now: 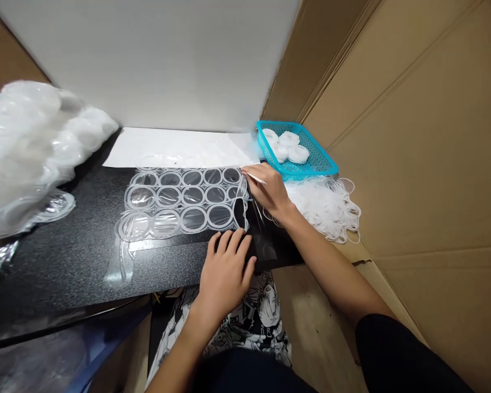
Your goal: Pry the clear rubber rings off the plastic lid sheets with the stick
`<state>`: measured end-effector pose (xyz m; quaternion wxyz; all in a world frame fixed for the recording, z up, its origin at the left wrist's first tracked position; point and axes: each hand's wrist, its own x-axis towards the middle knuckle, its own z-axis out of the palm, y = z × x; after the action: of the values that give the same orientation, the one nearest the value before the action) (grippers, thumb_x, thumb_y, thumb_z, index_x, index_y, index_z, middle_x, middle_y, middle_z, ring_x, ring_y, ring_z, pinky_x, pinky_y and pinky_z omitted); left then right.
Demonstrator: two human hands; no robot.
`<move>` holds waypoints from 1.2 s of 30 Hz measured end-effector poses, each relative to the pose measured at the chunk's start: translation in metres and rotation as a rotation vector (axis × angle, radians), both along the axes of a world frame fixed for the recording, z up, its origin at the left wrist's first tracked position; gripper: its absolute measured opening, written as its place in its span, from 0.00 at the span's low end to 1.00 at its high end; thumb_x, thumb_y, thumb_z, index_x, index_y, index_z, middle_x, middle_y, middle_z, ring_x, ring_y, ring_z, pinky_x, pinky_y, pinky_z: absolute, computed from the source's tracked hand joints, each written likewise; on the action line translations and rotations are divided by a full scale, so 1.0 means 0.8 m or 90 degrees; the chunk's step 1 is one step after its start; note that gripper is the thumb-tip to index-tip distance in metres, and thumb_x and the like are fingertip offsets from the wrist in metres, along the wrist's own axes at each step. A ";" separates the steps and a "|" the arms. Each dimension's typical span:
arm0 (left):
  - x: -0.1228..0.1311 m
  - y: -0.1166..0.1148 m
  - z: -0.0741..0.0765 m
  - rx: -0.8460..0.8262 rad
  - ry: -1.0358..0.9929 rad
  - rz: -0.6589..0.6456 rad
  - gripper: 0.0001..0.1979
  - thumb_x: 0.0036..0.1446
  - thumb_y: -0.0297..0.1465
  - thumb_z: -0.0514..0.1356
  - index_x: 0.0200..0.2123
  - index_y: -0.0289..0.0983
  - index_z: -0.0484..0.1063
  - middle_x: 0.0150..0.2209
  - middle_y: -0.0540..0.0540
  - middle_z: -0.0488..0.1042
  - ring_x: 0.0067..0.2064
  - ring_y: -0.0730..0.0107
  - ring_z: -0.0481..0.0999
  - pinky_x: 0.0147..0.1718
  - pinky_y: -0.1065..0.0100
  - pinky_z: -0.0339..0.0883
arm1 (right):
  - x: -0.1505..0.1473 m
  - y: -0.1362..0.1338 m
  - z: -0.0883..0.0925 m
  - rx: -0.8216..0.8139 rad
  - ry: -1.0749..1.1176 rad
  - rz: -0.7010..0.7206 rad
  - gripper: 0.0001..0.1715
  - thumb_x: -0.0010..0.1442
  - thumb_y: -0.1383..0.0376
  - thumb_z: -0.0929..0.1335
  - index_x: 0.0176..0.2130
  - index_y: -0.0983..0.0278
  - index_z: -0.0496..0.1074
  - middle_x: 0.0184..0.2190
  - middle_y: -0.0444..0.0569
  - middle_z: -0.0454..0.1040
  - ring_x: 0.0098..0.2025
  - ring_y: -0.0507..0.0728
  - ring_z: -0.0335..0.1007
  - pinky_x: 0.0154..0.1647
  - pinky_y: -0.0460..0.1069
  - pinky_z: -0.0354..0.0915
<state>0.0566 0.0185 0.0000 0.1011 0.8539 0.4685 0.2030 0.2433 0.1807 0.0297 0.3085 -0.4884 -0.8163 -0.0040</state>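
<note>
A clear plastic sheet with rows of pale rings (168,212) lies on the black speckled tabletop (85,245). My right hand (272,190) grips a slim white pen-like tool (255,178), its tip at the sheet's upper right corner. Which kind of tool it is I cannot make out. At the sheet's lower right edge, my left hand (226,270) rests palm down with its fingers spread and holds nothing. Part of the right end of the sheet, near a ring with an irregular outline, looks loosened. A thin dark tool (257,210) lies just below my right hand.
Behind the sheet lies white paper (155,146). A blue basket (325,164) at the back right holds several white ring stacks (288,138). Thin white ring scraps (327,210) are heaped before it. A bulky plastic bag (36,147) fills the left. Cardboard (429,153) walls the right.
</note>
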 end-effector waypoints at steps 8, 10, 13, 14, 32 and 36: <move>-0.009 0.002 0.001 -0.027 -0.056 -0.041 0.19 0.72 0.36 0.55 0.62 0.38 0.70 0.64 0.42 0.73 0.64 0.51 0.68 0.65 0.46 0.55 | 0.007 -0.069 -0.002 -0.100 0.158 0.045 0.12 0.71 0.63 0.68 0.45 0.58 0.83 0.45 0.48 0.85 0.49 0.59 0.80 0.54 0.56 0.72; -0.012 0.001 0.003 -0.034 -0.084 -0.045 0.17 0.72 0.35 0.55 0.60 0.40 0.70 0.62 0.43 0.74 0.63 0.54 0.70 0.64 0.47 0.57 | 0.011 -0.085 0.003 -0.174 0.186 0.076 0.10 0.70 0.62 0.70 0.46 0.57 0.83 0.51 0.48 0.83 0.53 0.59 0.79 0.57 0.56 0.71; -0.011 0.000 0.005 -0.027 -0.111 -0.029 0.14 0.72 0.33 0.53 0.56 0.41 0.73 0.60 0.41 0.74 0.62 0.56 0.71 0.60 0.49 0.60 | 0.018 -0.092 0.004 -0.260 0.160 0.085 0.10 0.68 0.62 0.71 0.46 0.54 0.84 0.63 0.47 0.74 0.61 0.61 0.73 0.65 0.59 0.65; -0.009 0.001 0.006 -0.017 -0.109 -0.022 0.14 0.73 0.33 0.53 0.56 0.41 0.73 0.61 0.40 0.74 0.62 0.55 0.71 0.60 0.49 0.61 | 0.019 -0.089 0.001 -0.278 0.146 0.077 0.10 0.68 0.62 0.72 0.47 0.54 0.84 0.65 0.47 0.73 0.64 0.62 0.70 0.67 0.61 0.63; 0.007 0.020 -0.008 -0.002 0.052 0.015 0.29 0.73 0.43 0.51 0.70 0.37 0.64 0.73 0.41 0.60 0.75 0.46 0.56 0.71 0.43 0.53 | 0.004 -0.075 0.002 -0.328 0.356 0.012 0.11 0.66 0.58 0.72 0.42 0.59 0.84 0.46 0.50 0.85 0.49 0.60 0.81 0.55 0.55 0.73; 0.007 0.020 -0.010 0.000 0.059 0.009 0.29 0.73 0.43 0.50 0.71 0.38 0.64 0.74 0.41 0.59 0.75 0.47 0.54 0.72 0.45 0.52 | 0.006 -0.056 -0.004 -0.367 0.429 -0.020 0.15 0.63 0.54 0.73 0.42 0.62 0.84 0.43 0.52 0.86 0.47 0.62 0.82 0.51 0.55 0.75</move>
<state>0.0618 0.0345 -0.0080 0.0777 0.8592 0.4783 0.1641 0.2478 0.1358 0.0268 0.4081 -0.5412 -0.6303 0.3786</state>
